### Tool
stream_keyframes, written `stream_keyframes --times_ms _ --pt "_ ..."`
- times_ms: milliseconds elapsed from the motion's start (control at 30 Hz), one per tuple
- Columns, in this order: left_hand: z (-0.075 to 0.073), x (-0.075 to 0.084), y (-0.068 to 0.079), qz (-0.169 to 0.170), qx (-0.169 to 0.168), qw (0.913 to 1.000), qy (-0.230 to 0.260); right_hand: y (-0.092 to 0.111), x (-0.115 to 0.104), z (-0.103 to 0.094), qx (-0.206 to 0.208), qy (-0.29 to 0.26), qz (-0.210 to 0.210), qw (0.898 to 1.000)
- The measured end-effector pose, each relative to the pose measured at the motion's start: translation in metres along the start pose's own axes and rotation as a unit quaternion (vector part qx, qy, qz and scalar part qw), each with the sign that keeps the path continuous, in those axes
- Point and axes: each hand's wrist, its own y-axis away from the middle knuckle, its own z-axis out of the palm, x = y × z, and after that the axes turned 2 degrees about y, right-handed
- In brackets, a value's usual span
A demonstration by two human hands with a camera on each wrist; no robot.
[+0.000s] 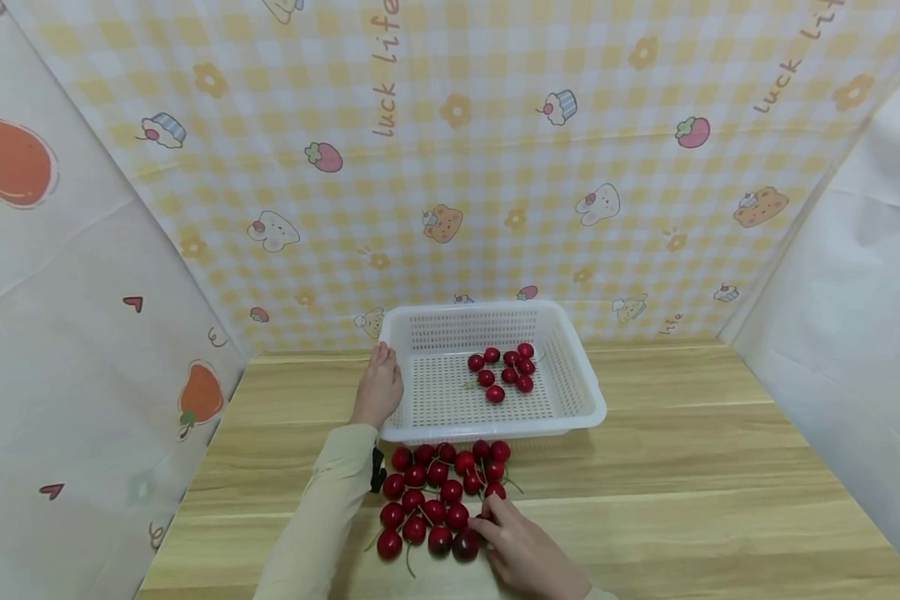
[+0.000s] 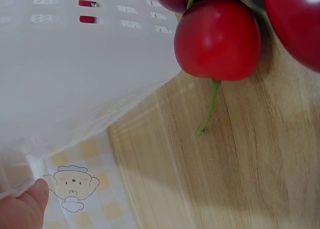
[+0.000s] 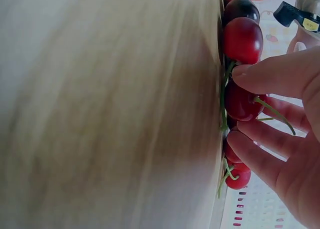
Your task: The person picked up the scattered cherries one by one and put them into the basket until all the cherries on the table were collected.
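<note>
A white plastic basket (image 1: 487, 432) with slotted walls stands at the back of the table. My left hand (image 1: 378, 387) holds its left rim, and in the left wrist view one fingertip (image 2: 30, 206) shows beside the rim. In front of the basket lies a group of dark red cherries (image 1: 437, 474) with green stems. My right hand (image 1: 528, 550) is at the near right edge of this group. Between its thumb and fingers it pinches a cherry (image 3: 242, 101) with a green stem, low at the tabletop beside other cherries.
Several cherries (image 1: 495, 393) lie inside the basket, toward its right. The wooden table (image 1: 682, 467) extends to both sides. A yellow checked cloth (image 1: 495, 167) hangs right behind the basket, and pale sheets (image 1: 855, 292) close off the sides.
</note>
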Motion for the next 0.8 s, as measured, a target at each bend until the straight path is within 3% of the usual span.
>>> stream_keyframes --times_ms 533,800 --pt "0.003 -0.004 -0.002 -0.008 -0.007 0.9999 0.004 0.002 0.004 0.005 0.007 -0.019 0.011 1.0" --pt "0.005 -0.005 -0.002 -0.008 -0.004 1.0 -0.001 0.0 0.0 -0.011 0.013 -0.028 0.009 0.999"
